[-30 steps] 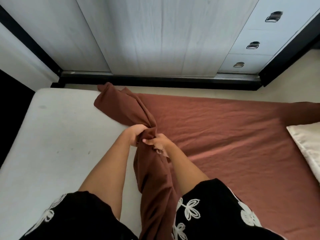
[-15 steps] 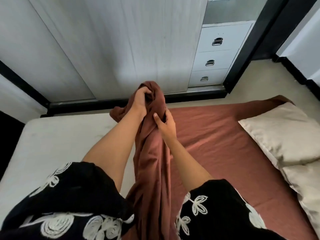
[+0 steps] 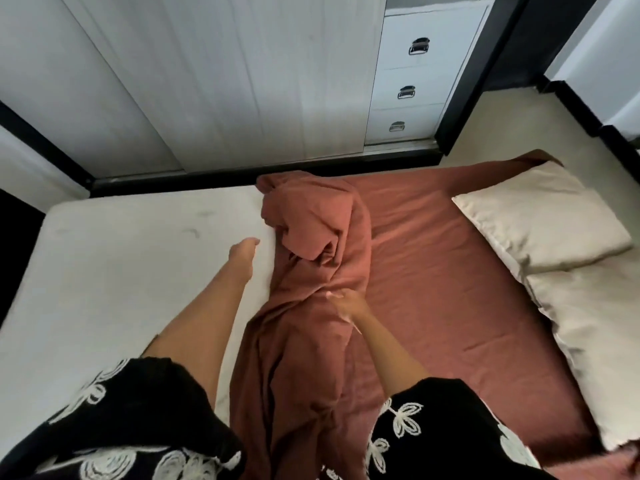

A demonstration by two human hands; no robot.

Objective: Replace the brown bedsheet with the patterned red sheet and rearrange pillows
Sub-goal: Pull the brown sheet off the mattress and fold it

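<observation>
The brown bedsheet (image 3: 433, 271) still covers the right half of the bed. Its left half is bunched into a long heap (image 3: 311, 271) down the middle, leaving the white mattress (image 3: 121, 271) bare on the left. My left hand (image 3: 244, 252) hovers over the bare mattress just left of the heap, fingers relaxed and holding nothing. My right hand (image 3: 346, 301) is blurred and grips a fold on the right side of the heap. Two cream pillows (image 3: 543, 220) (image 3: 595, 341) lie on the sheet at the right. No patterned red sheet is in view.
A white wardrobe (image 3: 207, 81) with a black base runs along the far side of the bed. A set of three drawers (image 3: 415, 84) stands beside it. Beige floor (image 3: 502, 133) shows at the far right corner. My black flowered sleeves fill the bottom of the frame.
My left hand has let go of the sheet and dropped to the left over the mattress. The lifted bunch has fallen onto the bed. My right hand has moved lower on the heap.
</observation>
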